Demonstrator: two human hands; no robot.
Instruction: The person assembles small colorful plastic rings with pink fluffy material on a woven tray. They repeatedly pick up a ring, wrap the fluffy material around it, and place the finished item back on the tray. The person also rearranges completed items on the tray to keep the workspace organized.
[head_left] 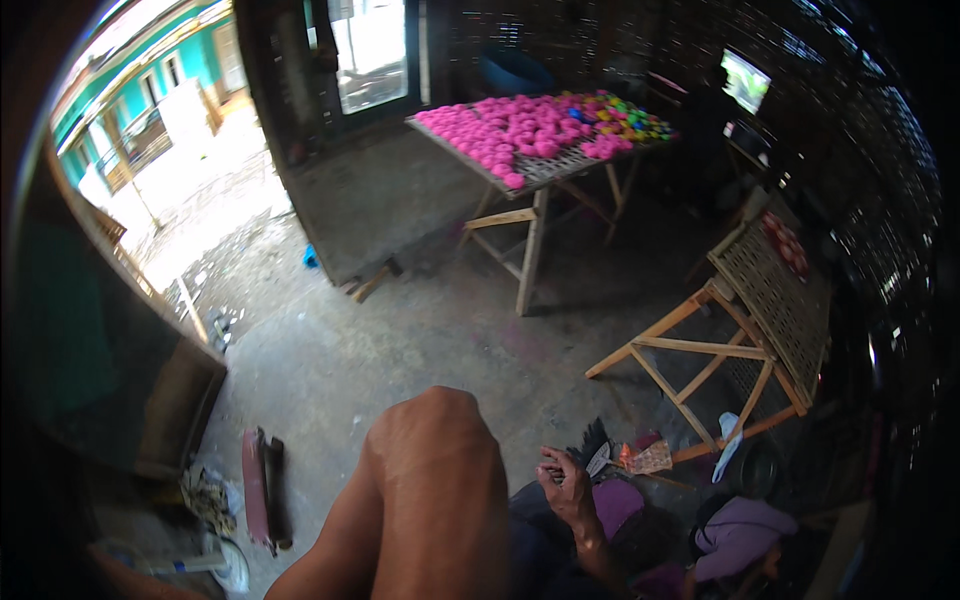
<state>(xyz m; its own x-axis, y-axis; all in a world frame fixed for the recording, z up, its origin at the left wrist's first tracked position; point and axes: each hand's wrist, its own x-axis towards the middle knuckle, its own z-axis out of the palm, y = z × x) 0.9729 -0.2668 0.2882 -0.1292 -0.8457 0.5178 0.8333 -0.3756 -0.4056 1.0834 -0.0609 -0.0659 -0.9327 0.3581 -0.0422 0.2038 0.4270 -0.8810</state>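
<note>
My right hand (567, 490) is raised beside my bent knee (437, 440), its fingers curled in toward the thumb. Whatever lies between those fingertips, if anything, is too small to make out. Behind this hand are a dark, spiky bundle (595, 445) and a crumpled orange and tan wrapper (648, 457) on the floor. My left hand does not show; only a strip of skin, perhaps my left arm (140, 582), crosses the lower left edge. Near it is a white and blue object with a round end (232, 566).
Many pink, yellow, green and blue balls cover a woven rack (545, 172) on wooden legs. A tilted woven panel (770, 290) on a wooden frame (690, 350) stands right. A person in purple (740, 540) is low at right. A dark red bench-like piece (257, 490) lies left.
</note>
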